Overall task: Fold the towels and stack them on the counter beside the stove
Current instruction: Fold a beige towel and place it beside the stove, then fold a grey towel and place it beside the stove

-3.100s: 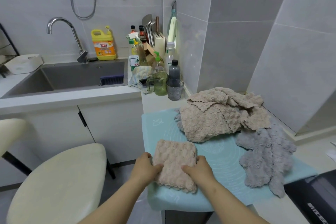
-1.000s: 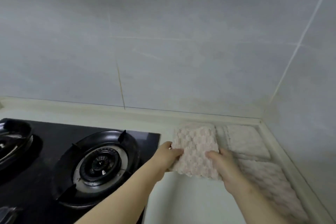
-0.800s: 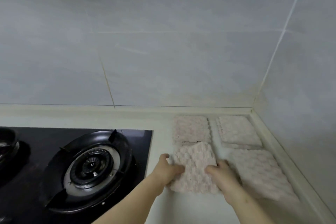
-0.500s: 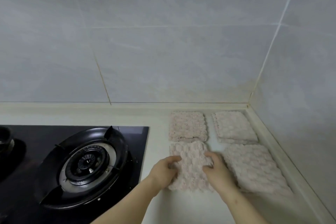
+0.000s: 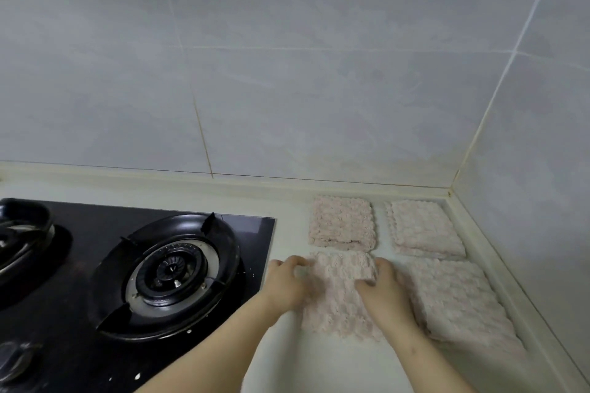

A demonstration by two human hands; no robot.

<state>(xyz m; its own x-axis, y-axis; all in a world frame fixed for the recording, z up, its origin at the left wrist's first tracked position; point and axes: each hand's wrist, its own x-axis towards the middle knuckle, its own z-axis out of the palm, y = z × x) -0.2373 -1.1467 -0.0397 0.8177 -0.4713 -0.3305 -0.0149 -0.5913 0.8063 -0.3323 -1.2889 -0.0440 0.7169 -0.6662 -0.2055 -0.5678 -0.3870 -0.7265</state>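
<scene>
Four folded pink waffle towels lie in a two-by-two block on the pale counter [image 5: 322,367] right of the black stove [image 5: 64,313]. The near-left towel [image 5: 338,300] rests flat on the counter between my hands. My left hand [image 5: 285,282] grips its left edge with curled fingers. My right hand [image 5: 384,292] holds its upper right corner, fingers curled over the cloth. Behind it lies the far-left towel [image 5: 341,222], with the far-right towel [image 5: 421,230] beside that. The near-right towel [image 5: 456,300] lies against my right hand.
A gas burner [image 5: 172,268] with a black pan support sits just left of my left hand. A second burner [image 5: 19,230] shows at the left edge. Tiled walls meet in a corner [image 5: 453,182] behind the towels, with a raised counter rim [image 5: 510,281] along the right.
The folded towel went from the teal mat by the sink to the counter beside the stove. In the last second my hands lowered it to lie flat in front of the far-left towel.
</scene>
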